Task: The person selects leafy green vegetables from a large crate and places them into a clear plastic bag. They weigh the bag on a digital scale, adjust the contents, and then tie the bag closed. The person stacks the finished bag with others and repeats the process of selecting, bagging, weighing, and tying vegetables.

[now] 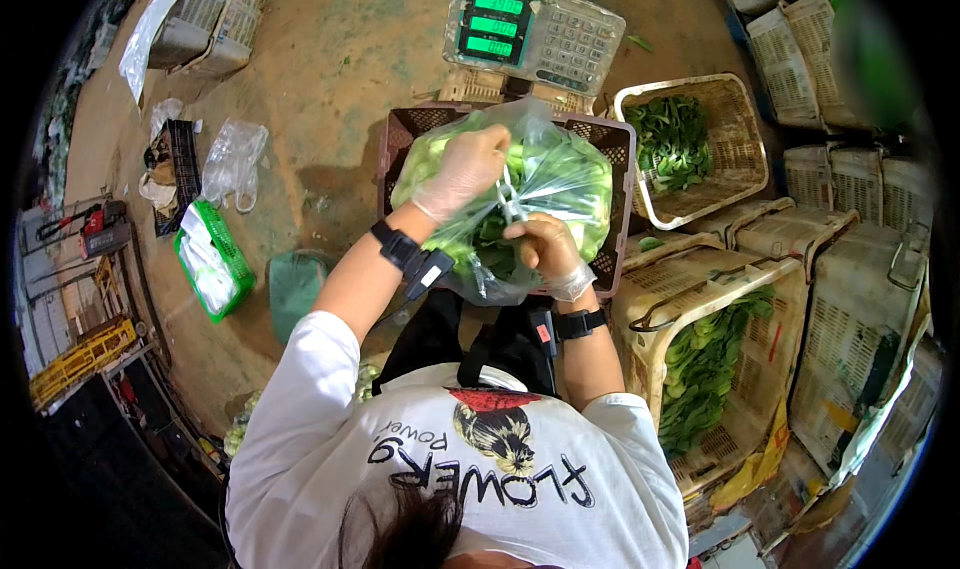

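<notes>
A clear plastic bag (551, 171) full of leafy green vegetables (596, 220) fills a purplish-brown plastic crate (628, 194). Its top is gathered into a twisted, looped neck (508, 195) near the middle. My left hand (469, 165), in a thin clear glove, pinches a strand of the bag just above that loop. My right hand (549, 248), gloved the same way, holds the gathered plastic below it, thumb and fingers closed. Behind the crate stands a digital scale display (534, 36) with lit green readouts and a keypad.
To the right, a white crate (739, 137) holds loose dark leaves (670, 141); nearer, another crate (765, 381) holds leafy greens (705, 381). On the left floor are a green basket (238, 287) of white bags, a crumpled plastic bag (232, 160) and a green stool-like object (294, 295).
</notes>
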`<state>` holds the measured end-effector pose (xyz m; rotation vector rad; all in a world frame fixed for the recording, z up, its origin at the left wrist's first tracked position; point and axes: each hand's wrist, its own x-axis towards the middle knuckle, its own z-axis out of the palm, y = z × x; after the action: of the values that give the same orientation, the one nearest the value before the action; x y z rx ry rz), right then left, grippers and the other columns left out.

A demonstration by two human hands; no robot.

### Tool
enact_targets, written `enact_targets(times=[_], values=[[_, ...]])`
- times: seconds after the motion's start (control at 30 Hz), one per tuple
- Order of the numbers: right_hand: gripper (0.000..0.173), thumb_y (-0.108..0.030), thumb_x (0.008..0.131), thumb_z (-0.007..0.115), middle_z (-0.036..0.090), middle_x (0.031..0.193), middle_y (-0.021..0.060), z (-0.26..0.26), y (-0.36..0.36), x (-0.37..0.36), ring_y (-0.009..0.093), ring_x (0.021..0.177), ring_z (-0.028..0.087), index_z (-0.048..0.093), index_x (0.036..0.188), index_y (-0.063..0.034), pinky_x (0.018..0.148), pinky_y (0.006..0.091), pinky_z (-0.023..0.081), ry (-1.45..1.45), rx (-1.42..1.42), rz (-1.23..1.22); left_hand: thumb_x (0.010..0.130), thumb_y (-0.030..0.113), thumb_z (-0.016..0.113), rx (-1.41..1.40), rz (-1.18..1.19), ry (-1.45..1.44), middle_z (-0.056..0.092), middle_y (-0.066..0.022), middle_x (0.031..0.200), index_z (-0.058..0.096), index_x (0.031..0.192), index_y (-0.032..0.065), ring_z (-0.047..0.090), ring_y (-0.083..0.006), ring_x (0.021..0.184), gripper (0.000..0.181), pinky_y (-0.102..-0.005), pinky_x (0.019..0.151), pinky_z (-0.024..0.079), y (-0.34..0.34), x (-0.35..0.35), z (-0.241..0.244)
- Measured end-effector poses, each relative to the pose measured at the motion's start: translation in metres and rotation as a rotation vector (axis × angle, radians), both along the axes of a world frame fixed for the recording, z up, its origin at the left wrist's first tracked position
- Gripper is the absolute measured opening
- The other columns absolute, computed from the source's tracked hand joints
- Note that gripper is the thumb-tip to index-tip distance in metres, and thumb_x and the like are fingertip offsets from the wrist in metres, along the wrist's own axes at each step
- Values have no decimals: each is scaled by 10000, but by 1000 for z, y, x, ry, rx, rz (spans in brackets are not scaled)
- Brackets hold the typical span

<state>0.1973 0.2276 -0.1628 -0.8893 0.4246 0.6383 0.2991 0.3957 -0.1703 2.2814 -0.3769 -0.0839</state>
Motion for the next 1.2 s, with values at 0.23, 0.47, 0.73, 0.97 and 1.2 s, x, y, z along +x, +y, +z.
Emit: enact_targets(times=[0.23,0.47,0.73,0.97,1.2], values=[[178,-117,811,443,610,628,107,16,25,4,220,437,563,548,917,-21,403,306,437,-904,-1451,998,645,40,530,166,-249,-197,529,-100,764,561,732,70,544,-321,726,97,-422,621,427,-29,30,-17],[164,-189,837,466,631,674,96,7,19,-16,209,515,606,547,820,-48,428,275,449,-949,-1366,931,633,67,554,258,-355,-197,526,-81,772,564,694,74,535,-299,743,62,-408,643,395,-32,31,-31],[472,-360,924,413,548,517,63,18,34,-13,134,377,484,518,578,-57,371,217,366,-55,-249,511,597,142,633,151,-854,-586,551,-66,991,567,808,66,523,-226,919,234,-365,818,395,-68,31,28],[333,-266,828,512,582,584,174,11,62,-24,309,545,600,619,625,-26,542,402,489,-967,-1076,791,615,118,622,380,-1101,-385,540,-72,1052,609,806,83,500,-213,1019,195,-377,902,351,-87,20,-11],[326,-282,838,477,604,616,147,-14,73,-31,324,578,605,629,650,-64,536,417,493,-865,-1238,716,693,107,576,656,-1006,-436,511,-93,1123,610,906,48,456,-226,1103,223,-406,964,300,-96,20,-32]])
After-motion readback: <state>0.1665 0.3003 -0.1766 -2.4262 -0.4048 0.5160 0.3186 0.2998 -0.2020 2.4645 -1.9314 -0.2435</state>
